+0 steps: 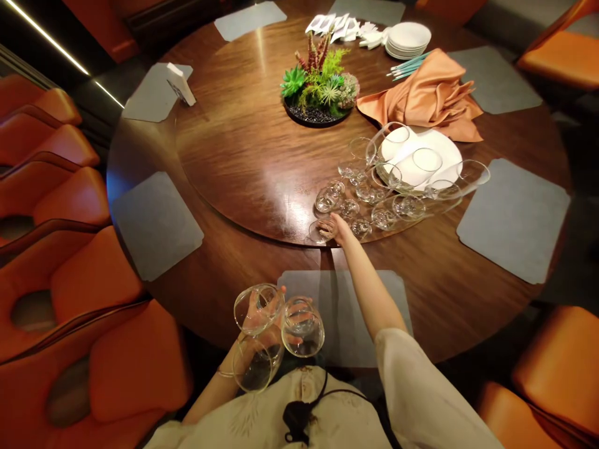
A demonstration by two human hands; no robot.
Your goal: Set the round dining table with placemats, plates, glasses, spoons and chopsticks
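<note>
Along the turntable's [243, 187] near edge, the right hand [337, 229] curls at a small clear glass [314, 232], its grip indeterminable; the left hand [270, 321], before the table's near edge, half-closes around three wine glasses [302, 333], bowls best spaced apart.

Round brown wooden table [229, 274]: bears round brown wooden turntable [238, 156]. On the turntable: black round dish of green and red plants [321, 93], towards the far side. Right of the dish: crumpled orange satin cloth [421, 93]. Behind the cloth: stacked small white round plates [408, 38], slim teal sticks [406, 67] between; white folded packets [339, 28] left of the stack. Before the cloth: large white round plate [421, 156]. Left of and before it: clustered clear stemmed glasses [384, 217]. Around the table's rim: grey rectangular placemats [158, 227]. Left and right of the table: orange upholstered chairs [131, 368].
</note>
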